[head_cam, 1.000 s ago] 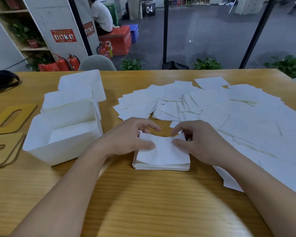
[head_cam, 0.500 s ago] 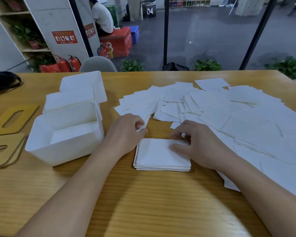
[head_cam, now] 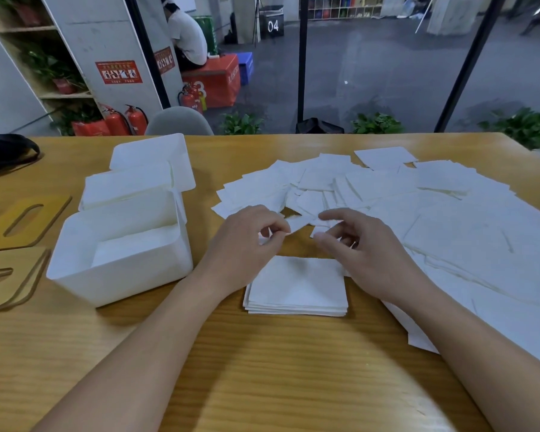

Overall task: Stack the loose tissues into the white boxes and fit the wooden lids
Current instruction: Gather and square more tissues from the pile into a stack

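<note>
Over wooden table (head_cam: 262, 369), left hand (head_cam: 247, 244) pinches one tissue (head_cam: 296, 222); right hand (head_cam: 365, 254) hovers, grip released.

A wooden table (head_cam: 262, 369) faces grey floor (head_cam: 371, 73), potted plants (head_cam: 376, 123) and red fire extinguishers (head_cam: 136, 118).
</note>
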Tool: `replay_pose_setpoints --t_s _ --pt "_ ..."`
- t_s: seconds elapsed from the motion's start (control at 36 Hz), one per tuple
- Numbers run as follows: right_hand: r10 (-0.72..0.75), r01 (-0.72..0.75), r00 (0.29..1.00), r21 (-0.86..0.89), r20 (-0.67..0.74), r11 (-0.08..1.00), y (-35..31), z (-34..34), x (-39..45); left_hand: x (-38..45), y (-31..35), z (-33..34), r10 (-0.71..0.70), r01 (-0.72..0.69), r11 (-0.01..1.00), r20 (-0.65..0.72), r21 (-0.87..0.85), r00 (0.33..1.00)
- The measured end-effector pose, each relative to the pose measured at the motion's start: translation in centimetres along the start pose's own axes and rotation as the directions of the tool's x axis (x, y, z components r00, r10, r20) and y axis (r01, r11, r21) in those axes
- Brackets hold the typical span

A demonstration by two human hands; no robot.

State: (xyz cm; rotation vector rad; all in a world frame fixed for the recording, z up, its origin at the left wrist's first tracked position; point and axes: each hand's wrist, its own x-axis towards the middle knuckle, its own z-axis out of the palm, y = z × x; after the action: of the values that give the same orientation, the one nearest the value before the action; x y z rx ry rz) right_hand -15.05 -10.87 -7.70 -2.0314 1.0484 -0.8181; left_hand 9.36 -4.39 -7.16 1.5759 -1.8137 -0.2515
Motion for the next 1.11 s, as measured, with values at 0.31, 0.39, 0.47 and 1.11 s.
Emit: replay_pose_setpoints --t_s 0.31,0.39,0.47,1.11 --pt "0.233 -0.246 0.969 0.414 0.081 0.876 -0.8 -1.2 -0.1 -0.3 0.3 0.7 0.197 -0.171 0.965 0.119 -0.2 0.973" --pt "0.197 -0.207 0.978 0.375 0.065 0.904 -0.6 -1.0 -0.1 -0.2 0.0 0.9 0.11 -0.083 0.97 0.106 -0.231 0.988" --pt "0.134 -0.137 0.99 0.387 0.034 0.912 -0.7 -1.0 0.0 0.2 -0.6 1.0 -0.025 0.035 0.979 0.051 -0.202 0.998" --pt "0.017 -0.009 0.985 -0.05 0.17 0.999 0.5 -0.7 -0.1 0.0 -1.2 -2.2 -0.138 0.193 0.974 0.375 -0.115 0.917"
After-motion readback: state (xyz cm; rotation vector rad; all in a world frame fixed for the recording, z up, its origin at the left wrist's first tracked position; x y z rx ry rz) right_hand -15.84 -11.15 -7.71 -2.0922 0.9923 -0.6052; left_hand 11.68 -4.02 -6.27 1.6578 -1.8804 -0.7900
